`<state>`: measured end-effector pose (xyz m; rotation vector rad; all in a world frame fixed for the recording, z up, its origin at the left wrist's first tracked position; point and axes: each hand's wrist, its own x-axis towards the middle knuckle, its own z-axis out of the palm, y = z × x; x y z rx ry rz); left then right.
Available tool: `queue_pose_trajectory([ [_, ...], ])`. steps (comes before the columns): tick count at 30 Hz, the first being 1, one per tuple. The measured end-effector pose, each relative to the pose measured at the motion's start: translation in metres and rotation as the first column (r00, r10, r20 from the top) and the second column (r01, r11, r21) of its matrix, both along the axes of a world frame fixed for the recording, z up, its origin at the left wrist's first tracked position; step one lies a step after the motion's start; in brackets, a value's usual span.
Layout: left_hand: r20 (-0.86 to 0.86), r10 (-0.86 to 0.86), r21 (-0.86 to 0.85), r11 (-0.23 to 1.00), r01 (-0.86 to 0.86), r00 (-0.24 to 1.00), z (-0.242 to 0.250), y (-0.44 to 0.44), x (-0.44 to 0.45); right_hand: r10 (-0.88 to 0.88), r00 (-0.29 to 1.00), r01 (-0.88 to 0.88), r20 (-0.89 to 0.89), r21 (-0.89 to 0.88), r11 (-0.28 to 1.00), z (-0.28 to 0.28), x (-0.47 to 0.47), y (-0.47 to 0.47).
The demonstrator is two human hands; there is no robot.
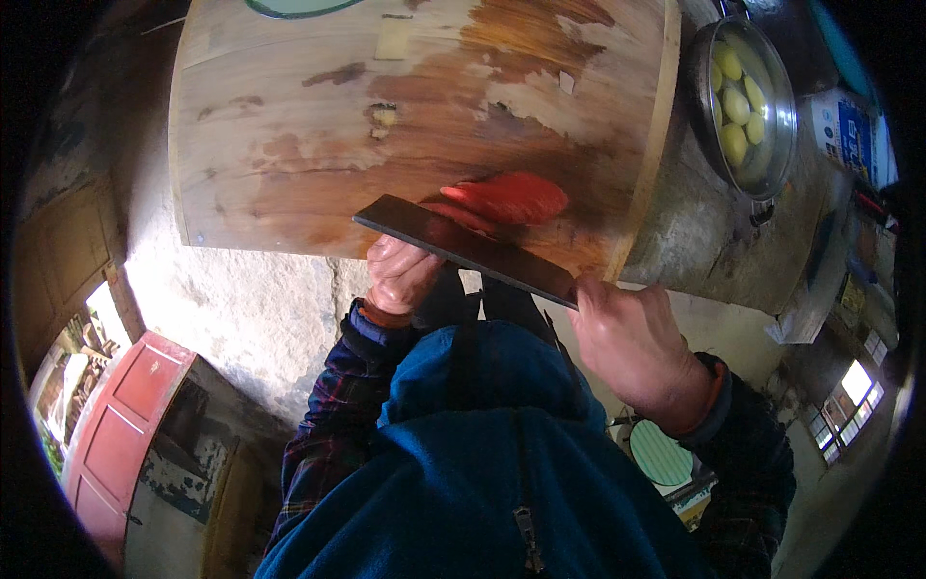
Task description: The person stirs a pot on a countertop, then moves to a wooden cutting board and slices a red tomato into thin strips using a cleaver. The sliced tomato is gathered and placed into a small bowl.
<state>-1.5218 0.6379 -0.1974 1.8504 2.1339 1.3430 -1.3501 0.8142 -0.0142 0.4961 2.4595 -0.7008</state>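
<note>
My right hand [636,347] grips the near end of a broad dark blade, seemingly a cleaver [470,250]; any handle is hidden in my fist. The blade slants up to the left over the front edge of a stained wooden board [275,195]. Curled at the blade's left half is my left hand [401,271], its fingertips hidden by the blade, so I cannot tell whether it grips anything. Just beyond the blade, on the board, lies a smooth bright red item [517,197] of a kind I cannot tell. The blade covers part of it.
Right of the board stands a metal pot [788,137] with several peeled potatoes [736,106] in liquid. A printed box [843,134] is behind it. A green-rimmed round item [300,7] shows at the board's far edge. Lower left is a red panelled door [134,412].
</note>
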Motion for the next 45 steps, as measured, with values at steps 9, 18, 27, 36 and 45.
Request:
queue_pose_trajectory([
  [9, 0.001, -0.034, -0.044, 0.998, 0.034, 0.999, -0.001, -0.004, -0.002, 0.023, 0.998, -0.022, 0.05, -0.024, 0.999, -0.002, -0.011, 0.005],
  [18, 0.008, -0.035, -0.047, 0.998, 0.036, 0.999, 0.004, 0.001, -0.003, 0.033, 0.999, -0.032, 0.019, -0.021, 0.999, -0.016, -0.026, 0.004],
  [27, -0.026, -0.041, -0.021, 0.999, 0.041, 0.999, 0.012, 0.007, -0.003, -0.001, 0.989, 0.016, -0.151, 0.097, 0.995, -0.053, -0.023, -0.004],
  [36, -0.043, 0.0, -0.024, 1.0, -0.001, 0.999, 0.0, -0.002, -0.001, 0.045, 0.999, -0.045, -0.003, 0.068, 0.997, -0.006, -0.004, -0.004],
  [45, -0.06, -0.01, -0.03, 1.0, 0.009, 0.998, 0.001, -0.001, -0.005, -0.032, 0.998, 0.035, 0.057, -0.048, 0.998, -0.006, -0.01, 0.003],
])
